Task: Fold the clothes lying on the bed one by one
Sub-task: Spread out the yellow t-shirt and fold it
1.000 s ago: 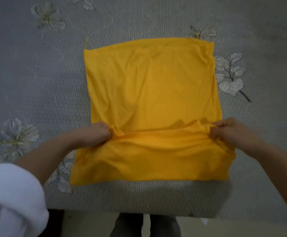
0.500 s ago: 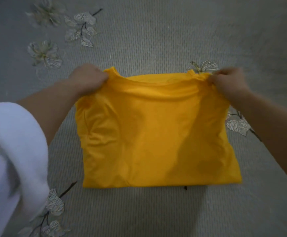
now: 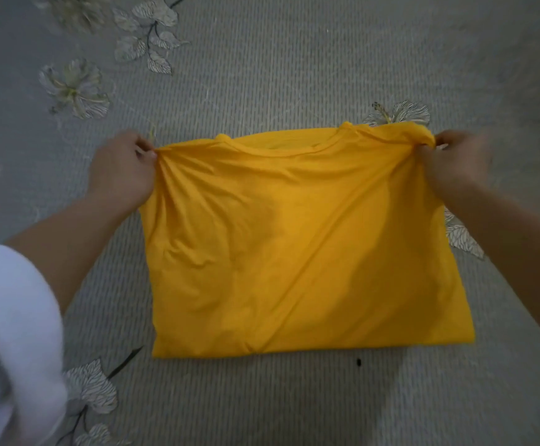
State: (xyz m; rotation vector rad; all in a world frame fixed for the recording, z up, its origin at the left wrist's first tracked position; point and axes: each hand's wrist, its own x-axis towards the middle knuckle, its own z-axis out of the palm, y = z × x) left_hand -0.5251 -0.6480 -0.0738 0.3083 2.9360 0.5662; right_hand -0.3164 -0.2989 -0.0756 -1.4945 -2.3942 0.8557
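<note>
One yellow-orange knit garment (image 3: pixel 294 246), folded over into a rough rectangle, lies on the bed's grey ribbed cover (image 3: pixel 294 69) at mid-frame. Its near edge is a smooth fold lying flat on the cover. Its far edge is drawn taut between two hands, with creases fanning out from each held corner. A second layer's rim shows just along that far edge.

The left hand (image 3: pixel 124 170) has its grip closed on the far left corner, fabric pinched between thumb and curled fingers. The right hand (image 3: pixel 452 165) has its grip closed likewise on the far right corner, where the cloth bunches; this hand is slightly blurred. Both forearms are bare and flank the garment. One white rolled sleeve (image 3: pixel 8 333) fills the lower left.

One small dark speck (image 3: pixel 358 362) sits on the cover just beside the near edge. The cover bears three pale printed flowers and three leaf sprigs, two of them partly hidden along the garment's right side.
</note>
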